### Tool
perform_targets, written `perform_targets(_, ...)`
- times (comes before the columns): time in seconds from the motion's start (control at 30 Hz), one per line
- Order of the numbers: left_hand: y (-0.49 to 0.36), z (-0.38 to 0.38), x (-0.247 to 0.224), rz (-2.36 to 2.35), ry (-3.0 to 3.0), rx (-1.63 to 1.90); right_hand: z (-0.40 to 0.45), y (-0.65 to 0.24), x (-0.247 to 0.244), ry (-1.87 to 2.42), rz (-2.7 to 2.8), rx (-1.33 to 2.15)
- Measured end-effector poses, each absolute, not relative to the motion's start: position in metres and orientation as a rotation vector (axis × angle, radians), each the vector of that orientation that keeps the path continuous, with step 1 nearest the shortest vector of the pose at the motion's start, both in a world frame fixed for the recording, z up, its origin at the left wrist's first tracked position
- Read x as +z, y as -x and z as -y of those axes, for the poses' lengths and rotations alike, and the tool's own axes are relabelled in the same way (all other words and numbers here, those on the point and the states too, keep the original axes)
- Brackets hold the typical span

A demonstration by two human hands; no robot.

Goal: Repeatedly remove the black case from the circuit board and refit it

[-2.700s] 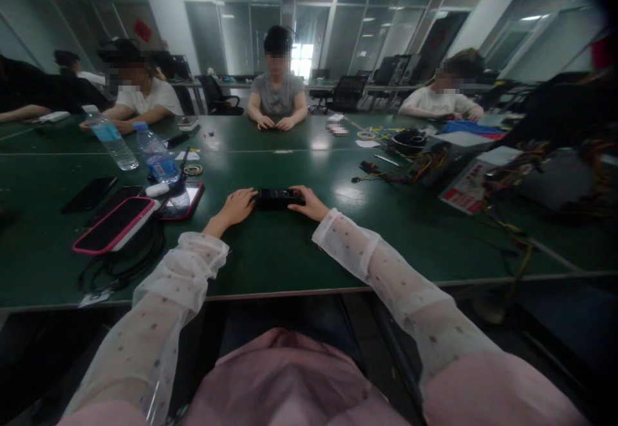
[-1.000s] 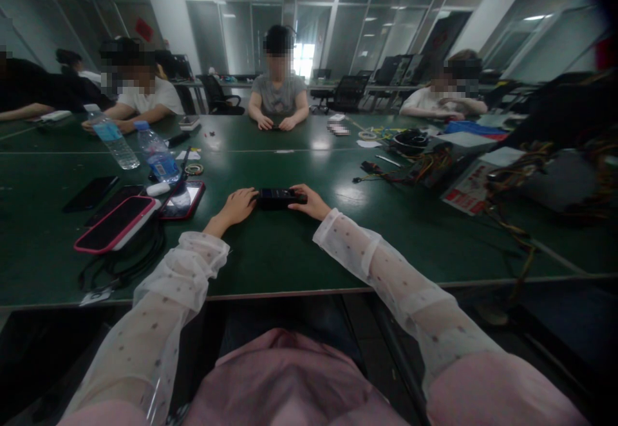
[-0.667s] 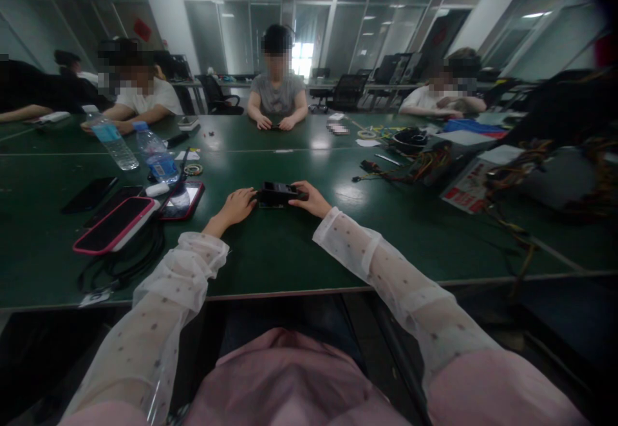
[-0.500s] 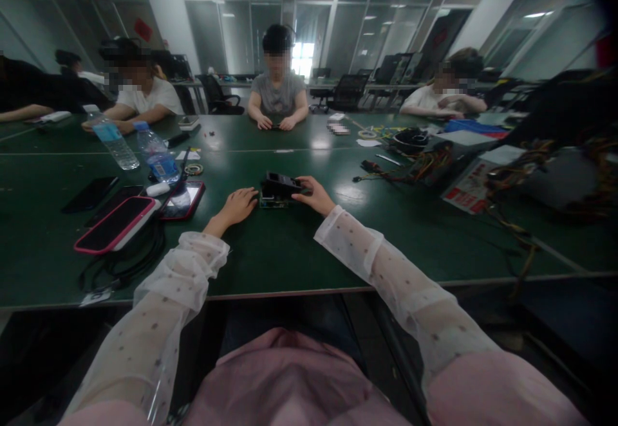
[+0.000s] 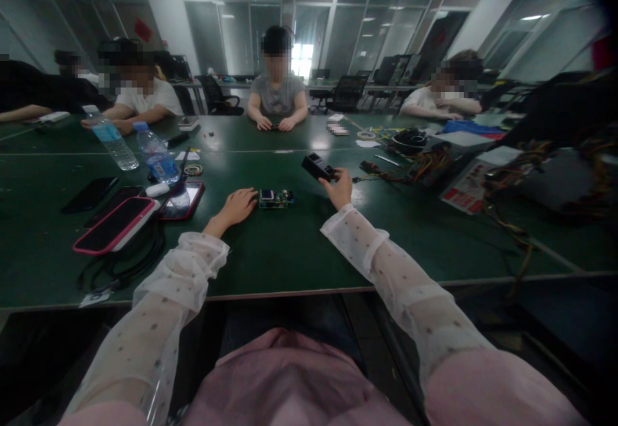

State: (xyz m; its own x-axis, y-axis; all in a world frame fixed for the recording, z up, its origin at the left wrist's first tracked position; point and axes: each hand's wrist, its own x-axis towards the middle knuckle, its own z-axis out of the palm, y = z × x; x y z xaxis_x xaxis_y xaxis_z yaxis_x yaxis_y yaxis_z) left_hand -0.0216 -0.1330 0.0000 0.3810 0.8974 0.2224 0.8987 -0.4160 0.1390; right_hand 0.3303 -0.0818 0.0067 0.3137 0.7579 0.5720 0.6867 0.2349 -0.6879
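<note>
A small green circuit board (image 5: 276,199) with a little screen lies on the green table (image 5: 284,259) in front of me. My left hand (image 5: 239,206) rests flat beside its left end, fingers stretched out and holding nothing. Off to the right, my right hand (image 5: 340,188) grips a black plastic housing (image 5: 317,167) by its near right end. The housing is tilted and raised above the tabletop, apart from the board. Openings show in its upper face.
At left lie a pink-edged phone (image 5: 116,225), other phones, cables and two water bottles, one a blue-capped bottle (image 5: 157,156). Wire bundles (image 5: 425,162) and a metal box with a red-and-white label (image 5: 466,188) stand at right. A person in grey (image 5: 277,98) sits opposite; others sit nearby.
My right hand has lifted the black housing off the circuit board and carried it to the right. The board is now uncovered. My left hand has stayed in place.
</note>
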Motion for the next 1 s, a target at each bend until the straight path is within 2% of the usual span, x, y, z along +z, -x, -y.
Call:
perform_targets(0.5, 0.02, 0.136, 0.003, 1.687, 2.617, -0.431, 0.084, -0.332, -0.002, 1.795, 1.453, 0.116)
perform_targets(1.0, 0.02, 0.135, 0.004, 1.708, 2.628, -0.423, 0.092, -0.325, 0.008, 1.605, 1.309, 0.125)
